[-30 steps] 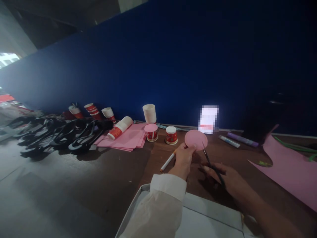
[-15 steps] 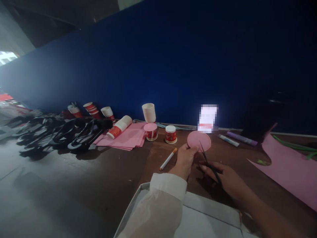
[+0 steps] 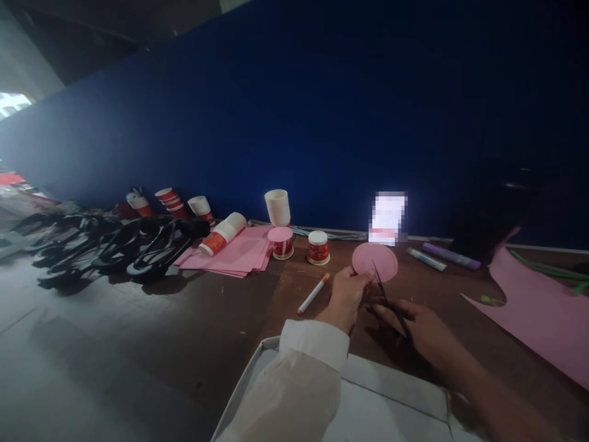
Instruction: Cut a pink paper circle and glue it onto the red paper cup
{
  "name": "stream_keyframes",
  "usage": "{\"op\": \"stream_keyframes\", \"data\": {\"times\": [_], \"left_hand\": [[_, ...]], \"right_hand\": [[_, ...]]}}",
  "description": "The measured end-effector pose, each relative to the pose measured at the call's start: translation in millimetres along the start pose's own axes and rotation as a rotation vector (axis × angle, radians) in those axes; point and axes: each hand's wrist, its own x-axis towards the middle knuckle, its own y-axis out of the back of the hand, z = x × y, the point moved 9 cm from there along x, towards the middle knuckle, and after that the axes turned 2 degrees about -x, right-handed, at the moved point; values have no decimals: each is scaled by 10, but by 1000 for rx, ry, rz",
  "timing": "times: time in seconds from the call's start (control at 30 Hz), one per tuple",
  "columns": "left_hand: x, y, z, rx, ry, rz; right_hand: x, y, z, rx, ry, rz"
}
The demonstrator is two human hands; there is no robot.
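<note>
Two hands (image 3: 346,294) (image 3: 427,328) | left pinching pink disc (image 3: 367,258) | right gripping scissors (image 3: 385,296) | long axis diagonal, pointing forward-left (toward disc)

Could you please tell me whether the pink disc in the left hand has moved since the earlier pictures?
Yes: the pink disc has shifted slightly right in the view, farther from the white-topped red cup.

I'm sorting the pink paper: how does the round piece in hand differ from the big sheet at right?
The round piece is a small disc; the big sheet is far larger, with a curved-in edge and sharp point. The left hand holds the round piece; the big sheet rests on the table. Both are pink.
</note>
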Motion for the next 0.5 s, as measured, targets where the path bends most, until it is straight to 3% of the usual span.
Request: {"op": "stream_keyframes", "data": {"times": [0.27, 0.5], "left_hand": [[-42, -12, 57, -3, -18, 29], [-33, 3, 14, -9, -2, 37]], "right_hand": [[-32, -21, -75, 25, 28, 14], [-57, -68, -41, 143, -29, 6]]}}
